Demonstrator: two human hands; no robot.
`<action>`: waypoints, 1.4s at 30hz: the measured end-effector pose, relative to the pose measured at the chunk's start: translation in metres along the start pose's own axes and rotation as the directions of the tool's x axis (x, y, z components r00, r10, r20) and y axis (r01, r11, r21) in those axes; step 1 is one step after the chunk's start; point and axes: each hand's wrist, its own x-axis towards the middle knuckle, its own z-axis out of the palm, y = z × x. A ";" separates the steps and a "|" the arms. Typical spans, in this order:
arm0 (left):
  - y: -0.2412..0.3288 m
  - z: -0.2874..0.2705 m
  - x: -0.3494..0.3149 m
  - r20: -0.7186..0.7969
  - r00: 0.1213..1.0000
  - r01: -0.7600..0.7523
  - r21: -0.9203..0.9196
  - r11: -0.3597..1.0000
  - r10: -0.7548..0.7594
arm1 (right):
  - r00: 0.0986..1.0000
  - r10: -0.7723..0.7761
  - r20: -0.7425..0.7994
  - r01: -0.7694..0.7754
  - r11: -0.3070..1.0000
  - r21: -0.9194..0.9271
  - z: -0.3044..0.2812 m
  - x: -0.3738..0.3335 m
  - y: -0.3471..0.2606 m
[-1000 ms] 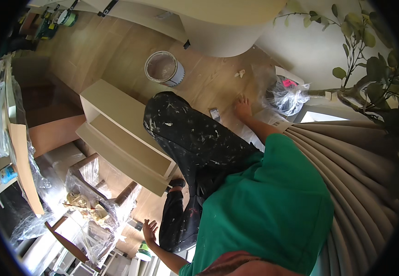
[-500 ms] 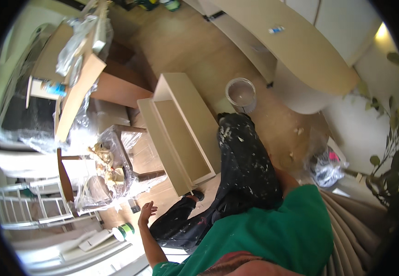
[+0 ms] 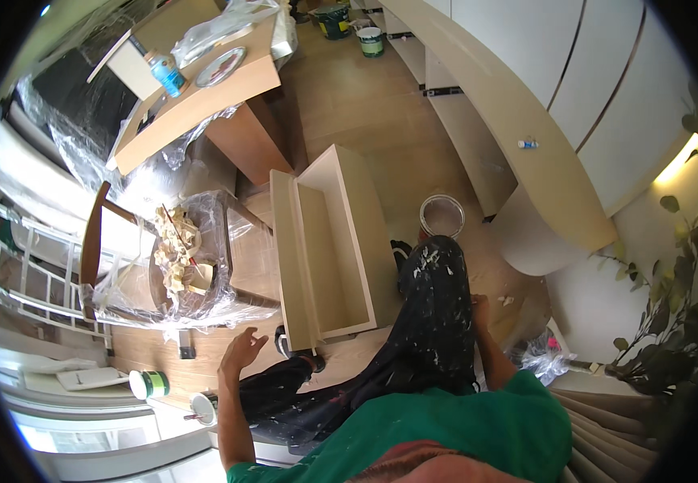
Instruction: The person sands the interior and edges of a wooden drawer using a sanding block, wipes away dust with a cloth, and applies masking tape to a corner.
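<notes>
My left hand (image 3: 243,351) hangs in the air over the floor, holding nothing, its fingers apart. It is nearest to the beige drawer (image 3: 291,249), an open wooden box with a wider front panel, which lies on the floor before me. My right hand (image 3: 480,311) is low beside my paint-spotted right knee; the leg hides part of it, and its fingers do not show clearly. A clear plastic bucket (image 3: 442,216) stands past that knee, to the right of the drawer.
A plastic-wrapped chair (image 3: 232,282) bearing crumpled masking material stands left, before a wooden desk (image 3: 252,84) with a blue-labelled bottle (image 3: 165,74). A long curved counter (image 3: 526,173) runs along the right. Paint tubs (image 3: 149,385) and a leafy plant (image 3: 663,322) stand near me.
My view has turned, so the drawer, bucket and counter sit lower in the picture. My left hand stays raised and empty. Part of my right hand now shows beside the knee.
</notes>
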 end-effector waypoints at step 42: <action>0.131 -0.008 -0.021 -0.494 0.808 -0.469 -0.211 0.857 0.321 | 0.080 -0.762 0.642 0.334 0.628 0.703 0.007 0.075 -0.471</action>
